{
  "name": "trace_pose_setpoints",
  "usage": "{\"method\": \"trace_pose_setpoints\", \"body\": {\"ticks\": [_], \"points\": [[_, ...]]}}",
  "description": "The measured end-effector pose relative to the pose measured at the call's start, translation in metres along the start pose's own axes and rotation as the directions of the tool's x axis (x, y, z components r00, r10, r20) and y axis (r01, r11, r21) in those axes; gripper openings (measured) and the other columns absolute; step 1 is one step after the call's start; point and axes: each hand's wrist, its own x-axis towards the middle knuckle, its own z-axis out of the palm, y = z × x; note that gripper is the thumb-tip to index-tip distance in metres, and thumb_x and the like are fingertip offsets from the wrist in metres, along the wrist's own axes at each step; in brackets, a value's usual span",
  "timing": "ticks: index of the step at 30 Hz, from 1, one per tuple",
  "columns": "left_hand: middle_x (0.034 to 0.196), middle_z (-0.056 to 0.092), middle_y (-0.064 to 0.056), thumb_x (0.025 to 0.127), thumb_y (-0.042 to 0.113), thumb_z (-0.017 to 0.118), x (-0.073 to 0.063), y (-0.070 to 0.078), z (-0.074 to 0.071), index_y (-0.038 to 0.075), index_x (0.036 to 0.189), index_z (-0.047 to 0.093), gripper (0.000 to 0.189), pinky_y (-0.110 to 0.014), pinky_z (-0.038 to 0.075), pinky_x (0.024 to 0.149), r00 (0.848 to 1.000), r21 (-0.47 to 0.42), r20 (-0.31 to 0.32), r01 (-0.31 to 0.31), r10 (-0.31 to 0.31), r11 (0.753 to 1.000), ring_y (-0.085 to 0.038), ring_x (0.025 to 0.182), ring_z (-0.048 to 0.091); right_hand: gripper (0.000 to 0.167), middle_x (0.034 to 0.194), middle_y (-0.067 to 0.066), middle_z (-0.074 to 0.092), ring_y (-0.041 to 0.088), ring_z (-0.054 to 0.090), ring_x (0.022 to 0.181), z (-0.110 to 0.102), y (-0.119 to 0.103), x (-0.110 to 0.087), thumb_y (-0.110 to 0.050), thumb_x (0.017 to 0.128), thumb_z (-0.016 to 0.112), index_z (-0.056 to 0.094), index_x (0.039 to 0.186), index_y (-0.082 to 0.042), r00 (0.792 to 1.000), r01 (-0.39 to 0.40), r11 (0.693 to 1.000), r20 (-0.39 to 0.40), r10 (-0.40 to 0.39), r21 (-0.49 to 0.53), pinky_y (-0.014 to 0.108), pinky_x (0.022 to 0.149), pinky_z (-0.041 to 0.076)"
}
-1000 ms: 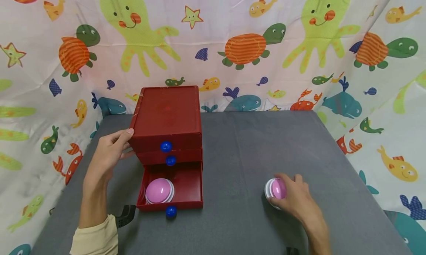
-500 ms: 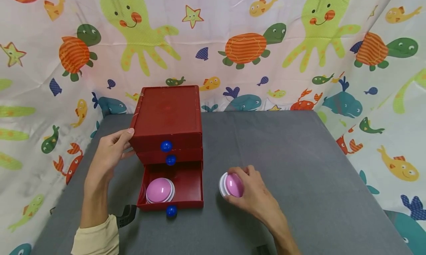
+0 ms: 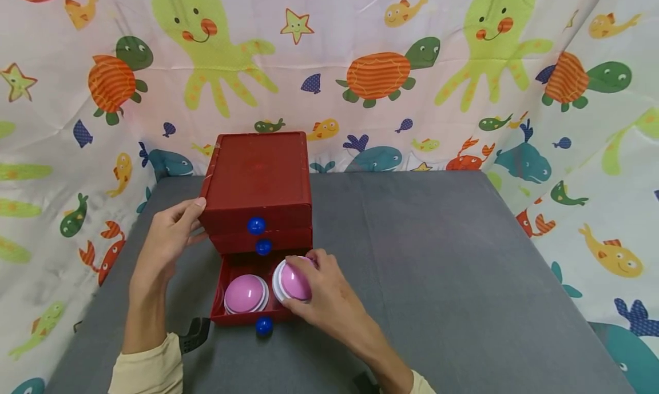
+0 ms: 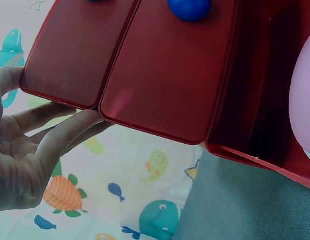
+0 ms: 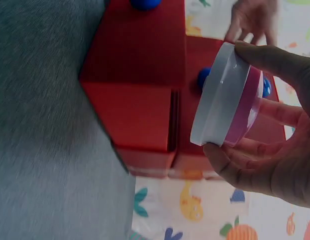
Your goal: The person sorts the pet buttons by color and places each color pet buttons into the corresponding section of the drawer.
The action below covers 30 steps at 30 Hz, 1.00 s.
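Observation:
A red drawer cabinet (image 3: 257, 171) with blue ball knobs stands on the grey table, its bottom drawer (image 3: 288, 315) pulled out. Inside that drawer, on the left, lies a round white piece with a pink domed top (image 3: 244, 294). My right hand (image 3: 329, 297) grips a second such pink-domed white piece (image 3: 293, 279) by its rim, over the drawer's right part. The right wrist view shows this held piece (image 5: 227, 97) tilted and above the drawer. My left hand (image 3: 167, 231) holds the cabinet's front left edge, thumb at the top corner and fingers (image 4: 70, 132) against the side.
The two upper drawers are closed, with blue knobs (image 3: 256, 226) in front. The grey tabletop (image 3: 412, 239) extends to the right of the cabinet. A curtain (image 3: 319, 51) printed with sea animals hangs behind and along both sides.
My right hand has carried the pink-domed piece leftward from the table's right side to over the open drawer. My left hand has stayed on the cabinet.

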Motion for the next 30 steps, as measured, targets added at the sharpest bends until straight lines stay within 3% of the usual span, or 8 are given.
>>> {"method": "trace_pose_setpoints", "body": {"ticks": [5, 9, 16, 23, 27, 30], "points": [[0.165, 0.042, -0.021, 0.107, 0.059, 0.042, 0.0, -0.001, 0.001, 0.01, 0.163, 0.037, 0.075, -0.046, 0.052, 0.1, 1.0, 0.001, 0.0, 0.0, 0.0, 1.0, -0.047, 0.145, 0.049, 0.067, 0.135, 0.01, 0.059, 0.024, 0.056, 0.118, 0.017, -0.004, 0.015, -0.037, 0.085, 0.087, 0.062, 0.146, -0.024, 0.996, 0.089, 0.986, 0.015, -0.087, -0.144, 0.03, 0.089, 0.061], [0.165, 0.041, -0.023, 0.108, 0.057, 0.042, 0.002, -0.001, 0.001, 0.01, 0.163, 0.036, 0.073, -0.047, 0.051, 0.1, 1.0, -0.005, 0.004, -0.009, 0.009, 1.0, -0.048, 0.145, 0.048, 0.063, 0.131, 0.011, 0.063, 0.025, 0.057, 0.113, 0.029, -0.005, 0.022, -0.038, 0.084, 0.088, 0.066, 0.142, -0.022, 0.994, 0.11, 0.963, 0.011, -0.111, -0.246, 0.033, 0.09, 0.059], [0.164, 0.042, -0.023, 0.108, 0.056, 0.042, 0.002, 0.0, 0.002, 0.01, 0.162, 0.038, 0.071, -0.045, 0.052, 0.098, 1.0, 0.005, -0.012, -0.008, 0.008, 1.0, -0.048, 0.144, 0.049, 0.058, 0.113, 0.011, 0.068, 0.025, 0.058, 0.095, 0.039, -0.007, 0.029, -0.041, 0.08, 0.09, 0.073, 0.131, -0.017, 0.993, 0.117, 0.919, 0.029, -0.115, -0.376, 0.033, 0.077, 0.051], [0.163, 0.043, -0.023, 0.109, 0.056, 0.041, 0.002, 0.0, 0.0, 0.009, 0.161, 0.04, 0.07, -0.046, 0.051, 0.099, 1.0, -0.01, -0.011, -0.007, 0.007, 1.0, -0.047, 0.144, 0.05, 0.048, 0.098, 0.008, 0.071, 0.024, 0.058, 0.084, 0.044, -0.017, 0.041, -0.044, 0.077, 0.092, 0.076, 0.113, -0.016, 0.997, 0.059, 0.898, 0.077, -0.029, -0.435, 0.032, 0.069, 0.048], [0.163, 0.044, -0.024, 0.109, 0.056, 0.041, 0.001, -0.001, -0.001, 0.008, 0.16, 0.041, 0.07, -0.044, 0.052, 0.098, 1.0, -0.015, -0.012, -0.004, 0.004, 1.0, -0.047, 0.143, 0.051, 0.058, 0.102, 0.011, 0.071, 0.027, 0.06, 0.087, 0.049, -0.024, 0.049, -0.045, 0.075, 0.092, 0.072, 0.121, -0.015, 0.987, 0.006, 0.879, 0.141, 0.07, -0.476, 0.035, 0.074, 0.053], [0.162, 0.045, -0.024, 0.108, 0.055, 0.042, 0.001, -0.002, -0.002, 0.008, 0.16, 0.042, 0.07, -0.039, 0.053, 0.095, 1.0, -0.017, -0.011, -0.015, 0.014, 1.0, -0.047, 0.143, 0.051, 0.06, 0.105, 0.012, 0.069, 0.027, 0.061, 0.087, 0.053, -0.027, 0.053, -0.043, 0.077, 0.09, 0.068, 0.126, -0.016, 0.976, -0.007, 0.848, 0.181, 0.122, -0.53, 0.035, 0.076, 0.056]]}}
